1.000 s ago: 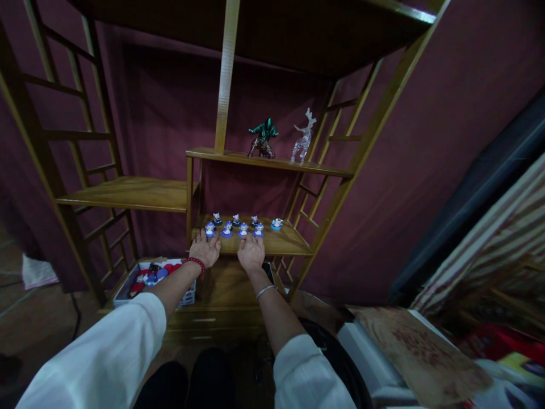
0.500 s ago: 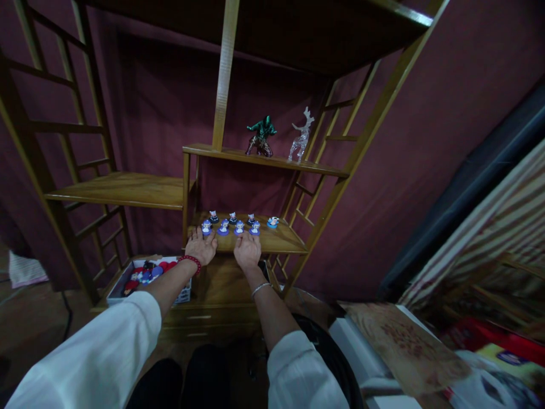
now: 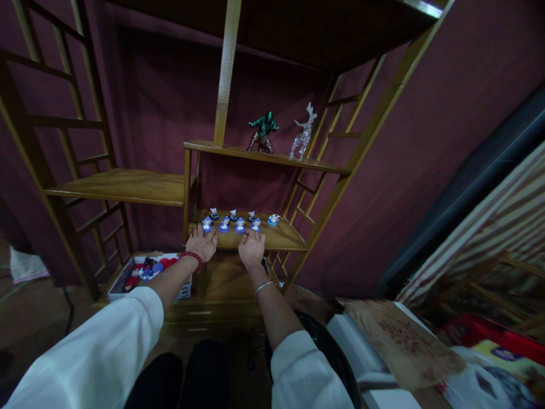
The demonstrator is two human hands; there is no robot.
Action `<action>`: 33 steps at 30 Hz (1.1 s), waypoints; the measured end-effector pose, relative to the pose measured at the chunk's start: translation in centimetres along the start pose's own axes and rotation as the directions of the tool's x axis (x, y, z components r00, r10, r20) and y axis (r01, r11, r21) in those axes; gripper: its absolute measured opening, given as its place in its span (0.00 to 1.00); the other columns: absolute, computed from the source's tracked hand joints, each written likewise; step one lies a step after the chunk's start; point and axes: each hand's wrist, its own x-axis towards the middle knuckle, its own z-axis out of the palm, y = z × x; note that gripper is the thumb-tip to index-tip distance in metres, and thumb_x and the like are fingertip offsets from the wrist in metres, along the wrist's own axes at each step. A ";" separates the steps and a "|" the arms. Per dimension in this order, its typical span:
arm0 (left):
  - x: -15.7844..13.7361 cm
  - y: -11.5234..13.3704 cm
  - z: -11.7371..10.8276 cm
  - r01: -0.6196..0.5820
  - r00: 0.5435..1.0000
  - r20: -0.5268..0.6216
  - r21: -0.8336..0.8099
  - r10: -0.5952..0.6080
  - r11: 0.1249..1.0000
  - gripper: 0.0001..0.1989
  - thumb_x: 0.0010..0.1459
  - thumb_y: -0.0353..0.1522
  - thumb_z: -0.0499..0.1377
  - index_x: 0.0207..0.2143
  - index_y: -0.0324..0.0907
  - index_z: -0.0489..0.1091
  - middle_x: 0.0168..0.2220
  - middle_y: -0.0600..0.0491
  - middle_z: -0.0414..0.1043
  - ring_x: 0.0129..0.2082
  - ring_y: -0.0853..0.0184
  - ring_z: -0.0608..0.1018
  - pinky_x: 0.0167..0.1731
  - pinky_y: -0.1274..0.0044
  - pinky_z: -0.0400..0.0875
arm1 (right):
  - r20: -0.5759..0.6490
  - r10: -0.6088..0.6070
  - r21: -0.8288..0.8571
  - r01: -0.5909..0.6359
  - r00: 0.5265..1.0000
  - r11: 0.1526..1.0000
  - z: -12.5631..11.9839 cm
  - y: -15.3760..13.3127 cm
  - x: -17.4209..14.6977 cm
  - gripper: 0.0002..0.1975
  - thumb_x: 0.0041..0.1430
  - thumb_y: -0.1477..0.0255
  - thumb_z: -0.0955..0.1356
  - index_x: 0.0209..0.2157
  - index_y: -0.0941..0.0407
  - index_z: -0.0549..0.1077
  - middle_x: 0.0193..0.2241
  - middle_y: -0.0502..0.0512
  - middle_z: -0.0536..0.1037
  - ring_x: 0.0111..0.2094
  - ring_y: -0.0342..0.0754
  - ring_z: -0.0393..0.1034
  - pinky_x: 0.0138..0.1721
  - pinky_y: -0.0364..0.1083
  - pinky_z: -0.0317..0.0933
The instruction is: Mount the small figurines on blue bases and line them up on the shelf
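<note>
A front row of small purple-and-white figurines [image 3: 223,225] stands on the low wooden shelf. Behind it is a row of darker-based figurines [image 3: 233,215], with a blue-based figurine [image 3: 273,219] to the right. My left hand [image 3: 202,245], wearing a red bead bracelet, lies open at the shelf's front edge, fingertips close to the leftmost purple figurine [image 3: 207,224]. My right hand [image 3: 252,249], with a silver bangle, has its fingers curled in just before the rightmost purple figurine [image 3: 255,224]. Its fingertips are hidden, so whether they grip anything is unclear.
A green-and-bronze statuette [image 3: 264,133] and a clear deer ornament [image 3: 304,133] stand on the shelf above. An open box [image 3: 121,287] of red and blue items sits lower left. White boxes [image 3: 355,343] and a patterned brown board [image 3: 395,335] lie at right.
My right hand has shifted slightly right, its fingers more curled, toward the rightmost purple figurine. My left hand stays in nearly the same place. The view has tilted a little.
</note>
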 end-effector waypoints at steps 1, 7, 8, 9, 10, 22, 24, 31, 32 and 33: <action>0.0 0.0 0.0 0.002 1.000 0.001 0.001 -0.002 1.000 0.25 0.58 0.40 0.39 0.58 0.48 0.52 0.60 0.47 0.47 0.58 0.52 0.53 0.53 0.62 0.47 | 0.020 0.006 -0.015 -0.006 1.000 1.000 0.0 0.0 0.1 0.13 0.54 0.76 0.58 0.38 0.63 0.69 0.36 0.61 0.71 0.43 0.54 0.57 0.46 0.48 0.49; -0.1 0.1 -0.2 -0.008 1.000 -0.015 0.019 0.008 1.000 0.25 0.58 0.40 0.40 0.57 0.48 0.53 0.60 0.45 0.48 0.57 0.52 0.54 0.53 0.63 0.47 | 0.064 0.005 -0.041 -0.003 0.998 0.999 -0.3 0.3 0.4 0.14 0.54 0.77 0.57 0.38 0.62 0.68 0.37 0.62 0.70 0.42 0.54 0.57 0.46 0.49 0.48; -0.2 0.1 -0.2 -0.006 1.000 -0.017 0.019 0.006 1.000 0.25 0.58 0.40 0.40 0.57 0.47 0.53 0.60 0.45 0.48 0.57 0.52 0.54 0.52 0.63 0.48 | 0.046 0.031 -0.037 -0.029 0.998 0.999 -0.4 0.4 0.4 0.14 0.54 0.76 0.57 0.39 0.62 0.68 0.38 0.62 0.69 0.43 0.54 0.57 0.46 0.49 0.47; -0.2 0.1 -0.3 -0.003 1.000 -0.016 0.018 0.003 1.000 0.25 0.58 0.40 0.40 0.57 0.47 0.53 0.60 0.45 0.48 0.57 0.52 0.54 0.52 0.63 0.48 | 0.030 0.066 -0.037 -0.065 0.997 0.997 -0.6 0.5 0.5 0.14 0.54 0.76 0.57 0.40 0.62 0.67 0.39 0.63 0.69 0.44 0.54 0.57 0.46 0.50 0.47; -0.2 0.1 -0.3 -0.002 1.000 -0.019 0.016 0.002 1.000 0.25 0.58 0.40 0.41 0.57 0.47 0.54 0.59 0.45 0.49 0.57 0.52 0.54 0.52 0.63 0.48 | 0.020 0.104 -0.044 -0.103 0.994 0.994 -0.7 0.6 0.7 0.14 0.54 0.75 0.57 0.41 0.62 0.66 0.40 0.64 0.68 0.45 0.55 0.56 0.46 0.50 0.47; -0.1 0.1 0.0 -0.010 0.999 -0.050 0.038 0.012 0.999 0.24 0.58 0.40 0.41 0.57 0.47 0.54 0.59 0.45 0.51 0.57 0.51 0.55 0.52 0.64 0.48 | 0.186 0.329 -0.217 -0.288 0.926 0.933 -1.0 1.7 4.0 0.25 0.52 0.62 0.62 0.48 0.62 0.62 0.44 0.66 0.68 0.49 0.58 0.55 0.45 0.50 0.50; 0.0 0.1 0.1 -0.012 0.998 -0.054 0.036 0.014 0.999 0.24 0.58 0.40 0.41 0.56 0.47 0.55 0.59 0.45 0.51 0.57 0.52 0.54 0.53 0.63 0.47 | 0.218 0.323 -0.219 -0.277 0.921 0.936 -1.1 1.9 4.3 0.25 0.52 0.61 0.62 0.48 0.61 0.62 0.44 0.64 0.68 0.49 0.57 0.55 0.45 0.50 0.50; -0.1 0.2 0.0 -0.011 0.999 -0.053 0.020 0.012 1.000 0.24 0.58 0.40 0.41 0.57 0.46 0.55 0.59 0.45 0.50 0.57 0.52 0.54 0.53 0.63 0.47 | 0.242 0.268 -0.195 -0.224 0.933 0.955 -1.3 2.4 4.7 0.23 0.53 0.63 0.61 0.50 0.58 0.61 0.44 0.59 0.70 0.48 0.54 0.56 0.44 0.47 0.52; 0.0 0.2 -0.1 -0.007 0.999 -0.043 0.019 0.008 1.000 0.25 0.58 0.40 0.41 0.57 0.46 0.54 0.59 0.45 0.50 0.57 0.52 0.53 0.53 0.63 0.47 | 0.242 0.266 -0.190 -0.223 0.933 0.956 -1.4 2.4 4.7 0.23 0.53 0.63 0.62 0.50 0.58 0.61 0.44 0.58 0.70 0.48 0.54 0.56 0.44 0.47 0.52; 0.0 0.2 -0.1 -0.004 0.999 -0.033 0.020 0.004 1.000 0.25 0.58 0.40 0.41 0.57 0.46 0.54 0.59 0.45 0.50 0.58 0.52 0.53 0.53 0.63 0.47 | 0.241 0.262 -0.185 -0.221 0.934 0.958 -1.4 2.5 4.7 0.23 0.53 0.63 0.61 0.50 0.57 0.61 0.44 0.57 0.70 0.48 0.53 0.56 0.44 0.47 0.52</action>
